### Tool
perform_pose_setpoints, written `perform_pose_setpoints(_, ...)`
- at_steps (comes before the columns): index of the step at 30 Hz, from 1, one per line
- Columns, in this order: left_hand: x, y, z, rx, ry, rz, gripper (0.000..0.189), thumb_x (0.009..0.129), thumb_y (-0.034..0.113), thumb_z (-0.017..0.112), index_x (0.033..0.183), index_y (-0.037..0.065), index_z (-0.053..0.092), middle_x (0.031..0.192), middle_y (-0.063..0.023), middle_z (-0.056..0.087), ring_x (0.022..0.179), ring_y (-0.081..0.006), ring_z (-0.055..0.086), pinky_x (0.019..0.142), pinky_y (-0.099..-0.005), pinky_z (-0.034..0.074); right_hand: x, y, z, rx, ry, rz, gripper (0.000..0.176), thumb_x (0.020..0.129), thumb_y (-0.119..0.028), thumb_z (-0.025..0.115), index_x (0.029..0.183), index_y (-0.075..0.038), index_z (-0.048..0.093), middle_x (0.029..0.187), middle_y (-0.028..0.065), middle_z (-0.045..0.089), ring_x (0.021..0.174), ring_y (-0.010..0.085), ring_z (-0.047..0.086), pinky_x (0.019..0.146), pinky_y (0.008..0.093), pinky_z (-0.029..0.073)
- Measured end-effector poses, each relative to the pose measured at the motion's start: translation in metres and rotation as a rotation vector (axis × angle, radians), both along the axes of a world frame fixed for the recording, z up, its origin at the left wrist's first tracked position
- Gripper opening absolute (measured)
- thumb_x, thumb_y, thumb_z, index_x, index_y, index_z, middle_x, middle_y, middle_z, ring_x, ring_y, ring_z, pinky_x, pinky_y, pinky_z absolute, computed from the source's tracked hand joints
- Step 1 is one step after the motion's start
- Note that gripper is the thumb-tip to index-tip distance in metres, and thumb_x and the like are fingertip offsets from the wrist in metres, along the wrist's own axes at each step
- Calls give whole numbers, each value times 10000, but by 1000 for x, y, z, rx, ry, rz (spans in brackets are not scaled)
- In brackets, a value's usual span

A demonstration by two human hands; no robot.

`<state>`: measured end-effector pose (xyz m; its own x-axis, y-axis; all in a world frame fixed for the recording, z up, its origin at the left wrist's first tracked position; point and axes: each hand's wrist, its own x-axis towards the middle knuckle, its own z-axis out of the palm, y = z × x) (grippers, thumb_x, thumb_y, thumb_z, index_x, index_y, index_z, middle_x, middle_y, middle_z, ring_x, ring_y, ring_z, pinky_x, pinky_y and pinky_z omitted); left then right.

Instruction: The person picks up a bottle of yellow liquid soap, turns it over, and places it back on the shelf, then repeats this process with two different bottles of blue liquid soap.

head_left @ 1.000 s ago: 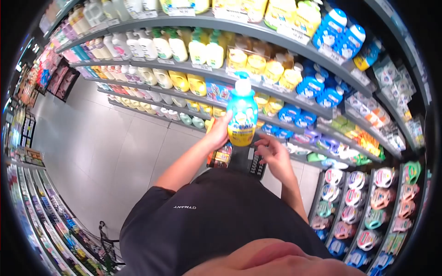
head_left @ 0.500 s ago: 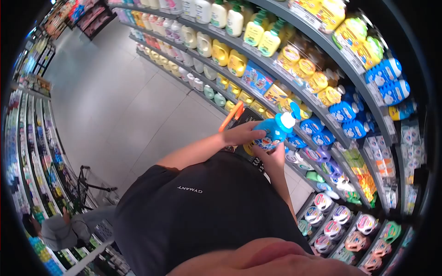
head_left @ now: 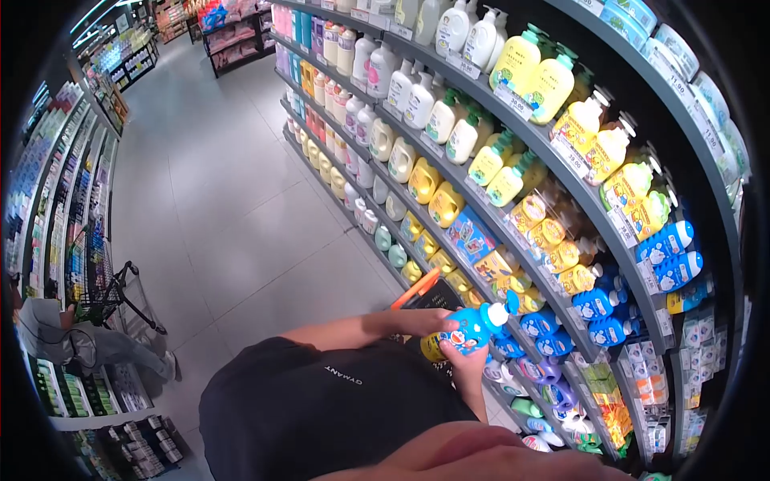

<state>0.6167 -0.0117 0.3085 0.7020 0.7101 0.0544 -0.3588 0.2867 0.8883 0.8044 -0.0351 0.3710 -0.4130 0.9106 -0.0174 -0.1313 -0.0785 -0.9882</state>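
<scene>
A blue pump bottle (head_left: 479, 326) with a cartoon label, white collar and blue pump head lies tilted between both hands, its pump pointing up and right. My left hand (head_left: 429, 322) is closed on the bottle's side near its base. Around the lower side my right hand (head_left: 467, 362) is closed, with its thumb across the label. A yellow area shows at the base end, partly covered by fingers. Just beyond my hands are the orange handle (head_left: 415, 289) and dark panel of what looks like a shopping cart, mostly hidden by my arms.
Curved shelves (head_left: 449, 144) on the right carry rows of pump bottles, including blue bottles (head_left: 595, 305) and yellow-green bottles (head_left: 553, 84). At left, a person in grey (head_left: 48, 333) is beside a black cart (head_left: 120, 297) and another shelf row. Grey floor tiles (head_left: 216, 184) run between.
The view has tilted upward, showing more upper shelving and aisle. My hands and the bottle now appear lower in view, and the bottle lies more level, with its label facing me.
</scene>
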Motion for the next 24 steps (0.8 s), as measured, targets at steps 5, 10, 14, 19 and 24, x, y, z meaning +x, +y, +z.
perform_pose_setpoints(5, -4, -9, 26, 229, 53, 128, 843, 895, 508, 740, 1477, 15, 380, 1404, -89, 551, 1283, -172, 517, 1087, -353, 428, -6, -2, 3, 19, 37, -64, 631, 781, -77, 839, 1330, -5, 535, 1135, 61, 669, 1044, 159, 650, 945, 324, 516)
perform_pose_setpoints(10, -8, -16, 38, 259, 198, 107, 804, 799, 276, 873, 1433, 45, 435, 1335, -91, 598, 1238, -179, 557, 1065, -371, 456, -2, -1, -17, 74, 62, -128, 569, 835, -103, 796, 1331, -13, 532, 1200, 71, 647, 1078, 175, 641, 969, 339, 509)
perform_pose_setpoints(14, -12, -21, 38, 294, 264, 198, 809, 787, 231, 879, 1443, 42, 446, 1322, -93, 609, 1226, -187, 571, 1050, -362, 469, -1, -2, -14, -26, 39, -122, 562, 833, -86, 803, 1323, -17, 537, 1212, 75, 647, 1086, 176, 643, 975, 349, 513)
perform_pose_setpoints(19, -14, -27, 40, 187, 436, 181, 889, 732, 222, 908, 1466, 60, 432, 1330, -117, 608, 1242, -227, 581, 1059, -377, 464, -4, -7, 1, -61, -27, -118, 567, 787, -149, 856, 1273, -43, 585, 1166, 65, 676, 1068, 170, 647, 961, 350, 510)
perform_pose_setpoints(24, -12, -34, 32, 57, 400, 208, 938, 677, 102, 919, 1470, 37, 422, 1327, -93, 607, 1240, -216, 575, 1065, -399, 471, -2, -13, -1, -75, -48, -123, 634, 733, -194, 908, 1257, -34, 588, 1176, 68, 680, 1070, 175, 652, 966, 354, 509)
